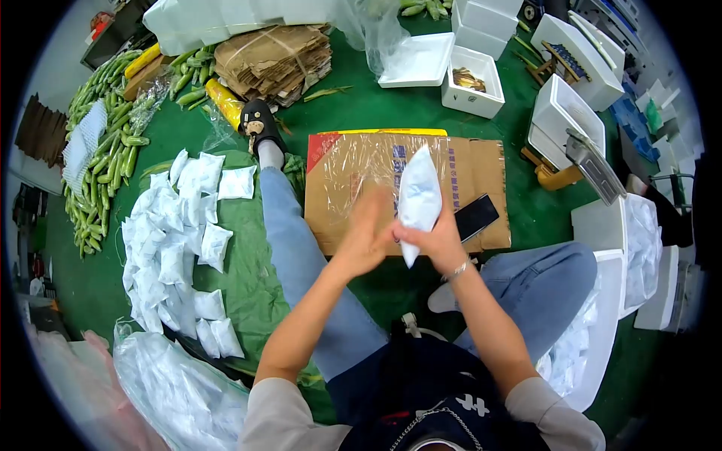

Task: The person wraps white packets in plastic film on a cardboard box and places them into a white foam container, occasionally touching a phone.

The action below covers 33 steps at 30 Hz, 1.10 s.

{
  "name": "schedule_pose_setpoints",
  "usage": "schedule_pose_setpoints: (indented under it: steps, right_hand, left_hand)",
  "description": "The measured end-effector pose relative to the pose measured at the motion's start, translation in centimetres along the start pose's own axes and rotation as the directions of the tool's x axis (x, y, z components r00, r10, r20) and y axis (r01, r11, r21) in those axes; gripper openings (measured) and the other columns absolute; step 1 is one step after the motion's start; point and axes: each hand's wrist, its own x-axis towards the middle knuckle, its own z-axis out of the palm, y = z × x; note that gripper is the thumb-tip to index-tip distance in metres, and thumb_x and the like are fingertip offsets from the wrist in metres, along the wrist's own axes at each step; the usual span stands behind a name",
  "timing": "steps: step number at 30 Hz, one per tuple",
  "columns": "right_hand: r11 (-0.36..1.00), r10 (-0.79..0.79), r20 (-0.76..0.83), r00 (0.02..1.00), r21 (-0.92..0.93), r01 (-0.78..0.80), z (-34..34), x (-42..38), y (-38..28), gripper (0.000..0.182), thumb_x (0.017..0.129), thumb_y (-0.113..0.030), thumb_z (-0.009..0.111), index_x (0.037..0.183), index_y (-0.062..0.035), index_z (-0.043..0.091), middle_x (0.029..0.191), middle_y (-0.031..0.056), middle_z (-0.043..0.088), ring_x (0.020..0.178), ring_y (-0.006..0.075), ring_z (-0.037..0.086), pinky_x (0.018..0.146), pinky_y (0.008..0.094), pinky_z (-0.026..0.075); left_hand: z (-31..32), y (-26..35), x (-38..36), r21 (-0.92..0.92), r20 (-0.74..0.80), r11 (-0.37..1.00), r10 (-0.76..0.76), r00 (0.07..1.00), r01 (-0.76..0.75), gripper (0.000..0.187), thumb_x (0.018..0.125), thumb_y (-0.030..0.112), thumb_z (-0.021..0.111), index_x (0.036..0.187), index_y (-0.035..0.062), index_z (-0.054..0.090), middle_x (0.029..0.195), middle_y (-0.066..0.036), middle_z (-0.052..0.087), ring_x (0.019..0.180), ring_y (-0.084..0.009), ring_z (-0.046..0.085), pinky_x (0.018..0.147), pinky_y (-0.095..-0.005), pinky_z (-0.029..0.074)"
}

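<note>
In the head view, my right hand (pixel 438 239) is closed around a white ice pack (pixel 420 192), which it holds upright over the flattened cardboard box (pixel 342 218). Just left of the pack is my left hand (pixel 366 231), its fingers smeared by motion; its thumb side is close to the pack's lower end. A black phone (pixel 476 217) lies on the cardboard, to the right of my right hand. Many similar white packs (pixel 173 255) are piled on a green sheet (pixel 248 289) to my left.
A white foam box (pixel 472 101) with brownish contents stands beyond the cardboard. To the right is a foam bin (pixel 590 361) of packs. Tied flat cardboard (pixel 272 60) and heaped green vegetables (pixel 105 165) lie at the far left. My legs flank the cardboard.
</note>
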Motion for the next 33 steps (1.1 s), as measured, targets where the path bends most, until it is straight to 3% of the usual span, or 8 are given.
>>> schedule_pose_setpoints:
  steps: [3, 6, 11, 14, 17, 20, 24, 33]
  right_hand:
    - [0.835, -0.248, -0.071, 0.966, -0.521, 0.177, -1.7, 6.5, 1.2, 0.105, 0.055, -0.020, 0.084, 0.140, 0.0012, 0.027, 0.129, 0.0209, 0.044, 0.124, 0.0324, 0.042, 0.104, 0.0459, 0.035]
    - [0.310, -0.331, 0.081, 0.940, -0.932, 0.189, -1.9, 12.0, 3.8, 0.106, 0.053, -0.024, 0.081, 0.141, -0.0009, 0.027, 0.129, 0.0225, 0.042, 0.121, 0.0378, 0.041, 0.104, 0.0484, 0.031]
    - [0.234, -0.268, 0.165, 0.949, -0.945, 0.230, -2.5, 14.4, 8.2, 0.101, 0.054, -0.025, 0.079, 0.141, -0.0048, 0.032, 0.129, 0.0221, 0.041, 0.117, 0.0398, 0.041, 0.104, 0.0482, 0.029]
    - [0.245, -0.258, 0.210, 0.943, -0.930, 0.274, -3.9, 12.9, 9.1, 0.100, 0.053, -0.023, 0.079, 0.140, -0.0057, 0.034, 0.129, 0.0207, 0.041, 0.117, 0.0390, 0.041, 0.105, 0.0476, 0.029]
    - [0.250, -0.212, 0.347, 0.914, -0.885, 0.394, -3.8, 12.2, 8.3, 0.098, 0.053, -0.023, 0.079, 0.140, -0.0056, 0.035, 0.129, 0.0198, 0.041, 0.117, 0.0392, 0.041, 0.104, 0.0471, 0.031]
    - [0.302, -0.133, 0.406, 0.904, -0.852, 0.427, -3.8, 13.4, 6.6, 0.096, 0.053, -0.023, 0.078, 0.138, -0.0052, 0.037, 0.129, 0.0174, 0.042, 0.118, 0.0378, 0.041, 0.103, 0.0465, 0.032]
    - [0.513, 0.160, 0.574, 0.803, -0.744, 0.429, -5.2, 16.2, 6.9, 0.099, 0.050, -0.022, 0.081, 0.137, -0.0011, 0.038, 0.126, 0.0177, 0.047, 0.119, 0.0377, 0.044, 0.104, 0.0446, 0.035]
    - [0.691, -0.335, -0.298, 0.894, -0.723, 0.018, -2.2, 4.5, 9.1, 0.086, 0.064, -0.028, 0.083, 0.132, 0.0018, 0.039, 0.137, 0.0222, 0.035, 0.122, 0.0402, 0.039, 0.102, 0.0444, 0.034]
  left_hand:
    - [-1.3, -5.0, 0.4, 0.362, -0.193, 0.777, -0.478, 0.857, 0.515, 0.049, 0.085, 0.030, 0.066, 0.117, -0.0040, 0.050, 0.115, -0.025, 0.056, 0.109, -0.0385, 0.053, 0.089, -0.0445, 0.046]
    - [-1.4, -6.7, 0.6, 0.709, -0.124, 0.491, -0.620, 0.775, 0.506, 0.041, 0.085, 0.032, 0.065, 0.102, -0.0036, 0.054, 0.094, -0.024, 0.062, 0.090, -0.0387, 0.062, 0.078, -0.0462, 0.051]
    - [-2.9, -11.4, 0.1, 0.706, -0.019, 0.522, -0.662, 0.750, 0.478, 0.032, 0.087, 0.028, 0.060, 0.076, -0.0026, 0.058, 0.071, -0.018, 0.064, 0.073, -0.0325, 0.066, 0.068, -0.0416, 0.053]
    - [-6.9, -9.2, 2.4, -0.377, 0.279, 0.372, -0.828, 0.487, 0.848, 0.031, 0.088, 0.023, 0.058, 0.070, -0.0027, 0.058, 0.077, -0.014, 0.066, 0.081, -0.0257, 0.068, 0.069, -0.0356, 0.053]
    - [-6.3, -6.8, 5.1, -0.740, 0.105, 0.445, -0.664, 0.740, 0.504, 0.021, 0.089, 0.013, 0.053, 0.081, -0.0037, 0.064, 0.079, -0.019, 0.068, 0.078, -0.0220, 0.068, 0.069, -0.0324, 0.052]
    - [-3.3, -8.5, 7.6, -0.136, 0.217, 0.854, -0.469, 0.856, 0.503, 0.035, 0.087, 0.024, 0.064, 0.111, -0.0017, 0.062, 0.106, -0.013, 0.066, 0.101, -0.0307, 0.063, 0.090, -0.0374, 0.049]
    - [-2.8, -9.0, 9.6, 0.289, 0.492, 0.930, 0.059, 0.868, -0.227, 0.090, 0.070, 0.028, 0.078, 0.144, 0.0081, 0.030, 0.144, -0.021, 0.034, 0.131, -0.0388, 0.037, 0.107, -0.0459, 0.033]
    - [-3.1, -10.2, 10.6, 0.436, 0.643, 0.717, 0.175, 0.746, -0.544, 0.093, 0.064, 0.018, 0.080, 0.143, 0.0114, 0.033, 0.136, -0.023, 0.041, 0.122, -0.0424, 0.045, 0.099, -0.0457, 0.044]
